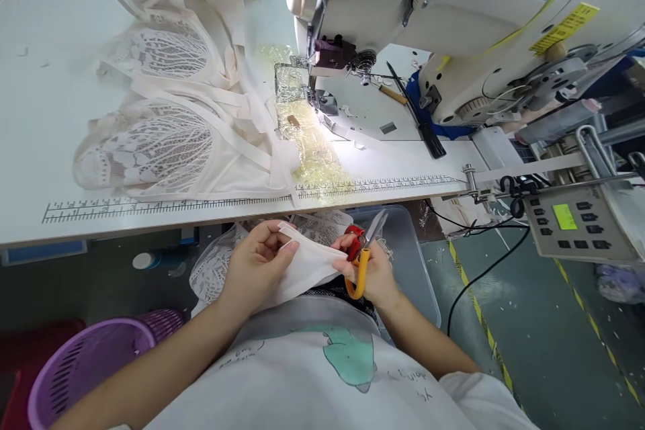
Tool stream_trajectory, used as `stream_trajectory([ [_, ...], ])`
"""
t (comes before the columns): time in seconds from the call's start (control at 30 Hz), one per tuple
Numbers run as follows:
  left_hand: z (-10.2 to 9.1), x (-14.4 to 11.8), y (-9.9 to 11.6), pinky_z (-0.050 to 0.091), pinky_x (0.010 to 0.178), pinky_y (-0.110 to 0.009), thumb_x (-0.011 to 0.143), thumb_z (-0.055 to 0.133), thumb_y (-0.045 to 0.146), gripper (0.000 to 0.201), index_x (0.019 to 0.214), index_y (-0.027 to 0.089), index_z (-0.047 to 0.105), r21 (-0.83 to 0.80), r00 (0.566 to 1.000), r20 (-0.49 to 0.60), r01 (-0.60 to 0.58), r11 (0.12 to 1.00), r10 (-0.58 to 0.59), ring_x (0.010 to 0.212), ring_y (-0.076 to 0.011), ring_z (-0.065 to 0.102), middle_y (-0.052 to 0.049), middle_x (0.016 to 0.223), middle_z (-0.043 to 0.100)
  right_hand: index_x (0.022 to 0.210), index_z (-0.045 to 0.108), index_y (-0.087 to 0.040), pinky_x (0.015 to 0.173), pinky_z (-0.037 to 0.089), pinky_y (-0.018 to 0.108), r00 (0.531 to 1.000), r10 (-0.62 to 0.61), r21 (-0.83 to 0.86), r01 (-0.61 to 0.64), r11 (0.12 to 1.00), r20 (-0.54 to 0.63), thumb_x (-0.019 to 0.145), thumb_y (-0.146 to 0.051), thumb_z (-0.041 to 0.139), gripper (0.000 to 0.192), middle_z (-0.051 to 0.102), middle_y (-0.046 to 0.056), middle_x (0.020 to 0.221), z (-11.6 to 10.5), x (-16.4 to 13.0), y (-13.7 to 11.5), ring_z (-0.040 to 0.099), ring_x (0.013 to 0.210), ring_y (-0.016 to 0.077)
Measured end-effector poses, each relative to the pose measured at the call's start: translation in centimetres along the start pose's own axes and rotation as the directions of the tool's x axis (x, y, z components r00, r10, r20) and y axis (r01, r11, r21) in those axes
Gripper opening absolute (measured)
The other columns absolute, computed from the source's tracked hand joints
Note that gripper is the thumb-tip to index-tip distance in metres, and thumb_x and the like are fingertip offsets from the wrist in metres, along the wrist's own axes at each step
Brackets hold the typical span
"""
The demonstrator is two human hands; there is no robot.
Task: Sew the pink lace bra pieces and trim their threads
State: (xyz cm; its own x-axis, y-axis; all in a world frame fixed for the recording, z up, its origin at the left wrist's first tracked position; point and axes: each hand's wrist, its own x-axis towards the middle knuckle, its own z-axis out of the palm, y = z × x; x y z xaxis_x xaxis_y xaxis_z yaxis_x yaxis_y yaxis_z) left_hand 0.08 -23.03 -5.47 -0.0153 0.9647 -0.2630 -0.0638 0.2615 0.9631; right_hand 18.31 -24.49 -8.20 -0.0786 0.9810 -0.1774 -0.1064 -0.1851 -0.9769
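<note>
Below the table's front edge, my left hand (258, 261) pinches the band of a white lace bra (308, 266) between thumb and fingers. My right hand (379, 274) has scissors (363, 267) with one red and one orange handle hooked in it, blades pointing up and away. The thumb and fingertips of that same hand also grip the other end of the band, so a strip of it stretches between my hands. Part of the bra's lace hangs over my lap behind my left hand. More white lace bras (171, 127) lie on the table.
A JUKI sewing machine (373, 0) stands over the table, its needle area lit. A printed ruler (242, 203) runs along the front edge. A screwdriver (428, 138) lies under the arm. The control box (569, 220), grey bin (413, 262) and purple basket (85, 363) are nearby.
</note>
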Motion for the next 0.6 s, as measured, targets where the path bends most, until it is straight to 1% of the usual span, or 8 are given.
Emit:
stream_trajectory([
  [0.07,0.0,0.0,0.0,0.041,0.048,-0.02,0.067,0.066,0.03,0.019,0.079,0.019,0.057,0.039,1.0,-0.007,-0.025,0.999,0.025,0.061,-0.0118,0.055,0.0,0.069,0.06,0.077,0.053,-0.023,0.062,0.048,0.034,0.999,0.035,-0.011,-0.035,0.999,-0.005,0.053,-0.05,0.085,0.048,0.063,0.006,0.08,0.2,0.1,-0.1,0.058,0.07,0.021],
  [0.13,0.0,0.0,0.0,0.045,0.053,-0.021,0.068,0.066,0.03,0.017,0.078,0.019,0.057,0.068,0.999,-0.014,-0.04,0.997,0.041,0.064,-0.0126,0.057,-0.001,0.072,0.062,0.074,0.052,-0.022,0.061,0.047,0.033,0.999,0.035,-0.036,-0.036,0.999,-0.034,0.055,-0.051,0.083,0.046,0.062,0.005,0.077,0.3,0.1,-0.2,0.056,0.067,0.0193],
  [0.23,-0.2,-0.2,-0.1,0.048,0.056,-0.023,0.067,0.067,0.029,0.019,0.08,0.019,0.057,0.077,0.997,-0.044,-0.062,0.995,0.065,0.065,-0.0133,0.058,-0.001,0.073,0.064,0.072,0.053,-0.022,0.062,0.046,0.032,0.998,-0.016,-0.074,0.011,0.997,-0.066,0.061,-0.05,0.079,0.04,0.061,0.004,0.075,0.3,0.1,-0.1,0.055,0.066,0.0183],
  [0.33,-0.3,-0.4,-0.2,0.049,0.057,-0.024,0.066,0.068,0.029,0.02,0.079,0.02,0.057,0.081,0.995,-0.061,-0.078,0.994,0.083,0.065,-0.0141,0.058,-0.001,0.073,0.064,0.072,0.053,-0.021,0.063,0.047,0.032,0.997,-0.059,-0.085,0.054,0.995,-0.057,0.065,-0.048,0.076,0.036,0.06,0.004,0.075,0.3,0.0,-0.1,0.055,0.067,0.0185],
  [0.47,-0.4,-0.5,-0.6,0.049,0.057,-0.024,0.067,0.069,0.03,0.019,0.078,0.02,0.057,0.118,0.994,-0.069,-0.08,0.99,0.089,0.064,-0.0142,0.058,0.0,0.07,0.062,0.073,0.051,-0.021,0.06,0.045,0.03,0.993,-0.11,-0.083,0.107,0.991,-0.038,0.069,-0.045,0.073,0.033,0.057,0.003,0.074,0.3,-0.1,0.0,0.053,0.066,0.0172],
  [0.53,-0.9,-0.4,-0.7,0.05,0.059,-0.025,0.07,0.068,0.031,0.018,0.078,0.02,0.057,0.147,0.995,-0.044,-0.087,0.985,0.094,0.066,-0.0151,0.06,0.0,0.072,0.063,0.073,0.049,-0.021,0.058,0.043,0.028,0.991,-0.13,-0.101,0.128,0.987,-0.018,0.07,-0.043,0.072,0.032,0.054,0.002,0.07,0.3,0.0,-0.1,0.05,0.063,0.016],
  [0.6,-1.6,-0.5,-0.5,0.053,0.066,-0.029,0.075,0.065,0.03,0.016,0.084,0.02,0.057,0.227,0.99,0.0,-0.139,0.964,0.143,0.074,-0.0176,0.063,-0.002,0.079,0.066,0.071,0.046,-0.021,0.056,0.04,0.027,0.992,-0.126,-0.151,0.125,0.981,0.002,0.071,-0.044,0.069,0.032,0.05,0.0,0.066,0.3,0.0,-0.2,0.046,0.061,0.0151],
])
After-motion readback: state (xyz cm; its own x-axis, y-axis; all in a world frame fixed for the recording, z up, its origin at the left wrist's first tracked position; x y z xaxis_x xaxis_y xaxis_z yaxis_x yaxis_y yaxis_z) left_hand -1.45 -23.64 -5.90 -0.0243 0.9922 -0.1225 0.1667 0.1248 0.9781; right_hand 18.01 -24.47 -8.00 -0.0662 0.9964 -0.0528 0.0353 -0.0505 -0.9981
